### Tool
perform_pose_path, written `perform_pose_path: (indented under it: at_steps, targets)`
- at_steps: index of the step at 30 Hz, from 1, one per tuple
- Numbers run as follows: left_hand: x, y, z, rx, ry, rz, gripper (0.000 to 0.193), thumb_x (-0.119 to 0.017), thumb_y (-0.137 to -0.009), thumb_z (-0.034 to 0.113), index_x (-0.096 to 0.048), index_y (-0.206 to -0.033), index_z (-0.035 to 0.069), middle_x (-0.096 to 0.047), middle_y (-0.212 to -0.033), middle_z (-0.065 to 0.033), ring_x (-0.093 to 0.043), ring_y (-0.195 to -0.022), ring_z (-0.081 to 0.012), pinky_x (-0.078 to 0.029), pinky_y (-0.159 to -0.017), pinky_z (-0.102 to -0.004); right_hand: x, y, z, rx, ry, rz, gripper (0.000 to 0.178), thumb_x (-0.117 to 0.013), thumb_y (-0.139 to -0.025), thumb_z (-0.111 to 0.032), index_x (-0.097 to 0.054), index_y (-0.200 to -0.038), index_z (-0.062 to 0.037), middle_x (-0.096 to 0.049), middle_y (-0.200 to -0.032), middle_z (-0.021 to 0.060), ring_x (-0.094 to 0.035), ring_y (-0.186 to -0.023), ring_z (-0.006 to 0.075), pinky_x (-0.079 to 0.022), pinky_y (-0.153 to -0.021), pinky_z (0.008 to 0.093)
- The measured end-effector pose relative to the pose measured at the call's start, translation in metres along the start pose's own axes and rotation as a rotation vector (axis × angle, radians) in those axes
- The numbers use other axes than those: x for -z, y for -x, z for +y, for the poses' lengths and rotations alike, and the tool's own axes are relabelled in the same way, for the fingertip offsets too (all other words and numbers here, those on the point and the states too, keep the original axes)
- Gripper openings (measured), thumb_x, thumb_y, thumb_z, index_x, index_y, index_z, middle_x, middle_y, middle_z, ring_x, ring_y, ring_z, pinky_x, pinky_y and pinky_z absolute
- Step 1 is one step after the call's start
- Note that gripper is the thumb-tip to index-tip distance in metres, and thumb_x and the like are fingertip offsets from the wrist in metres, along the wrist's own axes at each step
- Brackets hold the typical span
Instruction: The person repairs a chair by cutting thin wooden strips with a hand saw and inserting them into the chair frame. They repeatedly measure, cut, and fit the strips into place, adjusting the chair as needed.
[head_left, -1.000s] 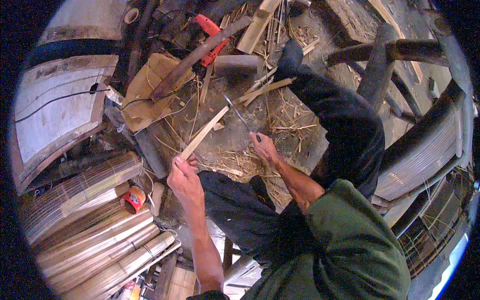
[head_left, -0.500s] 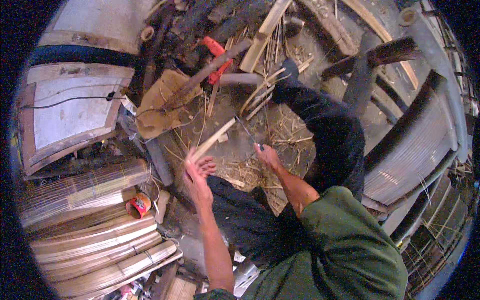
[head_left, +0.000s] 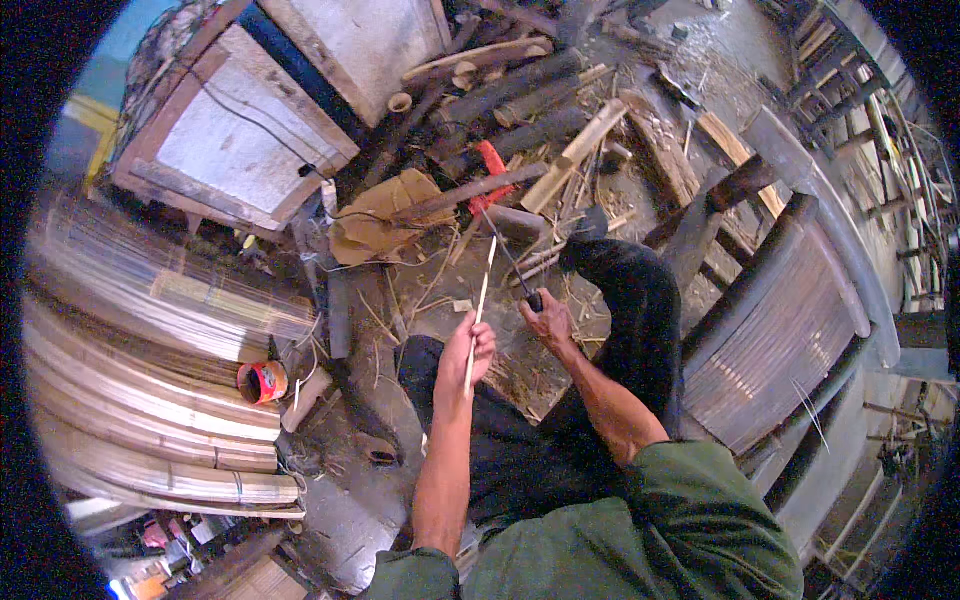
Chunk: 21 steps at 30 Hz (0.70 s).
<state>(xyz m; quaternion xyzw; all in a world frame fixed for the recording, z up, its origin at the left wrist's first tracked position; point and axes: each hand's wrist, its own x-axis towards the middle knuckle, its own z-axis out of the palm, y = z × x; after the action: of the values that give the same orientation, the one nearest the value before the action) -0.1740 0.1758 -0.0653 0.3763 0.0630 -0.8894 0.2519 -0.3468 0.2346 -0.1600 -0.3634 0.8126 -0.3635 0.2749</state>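
My left hand (head_left: 462, 352) is closed around a thin, pale strip of split wood or bamboo (head_left: 487, 281). The strip points away from me, and its lower end lies along my wrist. To its right, my right hand (head_left: 550, 322) grips the dark handle of a knife (head_left: 508, 253). Its narrow blade slants forward and left, and the tip comes near the strip's far end in the picture. Whether blade and strip touch, I cannot tell. Both hands are above my dark-trousered legs (head_left: 640, 290) and a floor strewn with shavings (head_left: 510, 385).
Bundles of split slats (head_left: 150, 400) are stacked at left, with a red tin (head_left: 262, 382) beside them. Ahead lie a red tool (head_left: 490, 178), a flattened cardboard piece (head_left: 385, 215) and several logs (head_left: 540, 85). A slatted bamboo bench (head_left: 775, 330) stands at right.
The view has swung left. My left hand's fingers, spread around the strip before, have closed on it. The strip has turned from slanting to nearly straight ahead; the knife stays in my right hand.
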Motion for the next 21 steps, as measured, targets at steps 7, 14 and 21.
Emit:
perform_pose_path:
  at_steps: [7,14,21]
  targets:
    - [-0.026,0.192,-0.015,-0.163,0.020,-0.347,0.046,-0.043,-0.103,0.024,-0.033,-0.145,0.010,-0.031,-0.060,0.0049,-0.030,-0.041,-0.0043,-0.028,-0.032,-0.0184,-0.011,0.006,0.021,-0.070,-0.010,-0.020,0.037,-0.066,-0.083,-0.043,-0.063,-0.091,-0.0065,-0.065,-0.076,0.0163,-0.063,-0.069,0.0347,-0.047,-0.062,0.0452]
    - [-0.010,0.188,-0.036,-0.556,-0.410,0.065,0.040,-0.042,-0.103,0.022,-0.042,-0.141,0.008,-0.052,-0.070,0.0010,-0.037,-0.045,-0.0027,-0.029,-0.037,-0.0178,0.029,0.011,-0.081,0.206,-0.093,-0.065,0.042,-0.068,-0.082,-0.037,-0.059,-0.109,-0.0068,-0.067,-0.081,0.0192,-0.066,-0.073,0.0377,-0.052,-0.069,0.0448]
    - [-0.009,0.176,-0.031,-0.637,-0.551,0.011,0.035,-0.051,-0.100,0.022,-0.051,-0.132,0.007,-0.046,-0.067,0.0038,-0.038,-0.043,-0.0028,-0.028,-0.036,-0.0186,0.118,0.029,-0.186,0.619,0.250,-0.010,0.057,-0.071,-0.077,-0.026,-0.046,-0.128,-0.0189,-0.068,-0.086,0.0153,-0.065,-0.080,0.0406,-0.052,-0.071,0.0492]
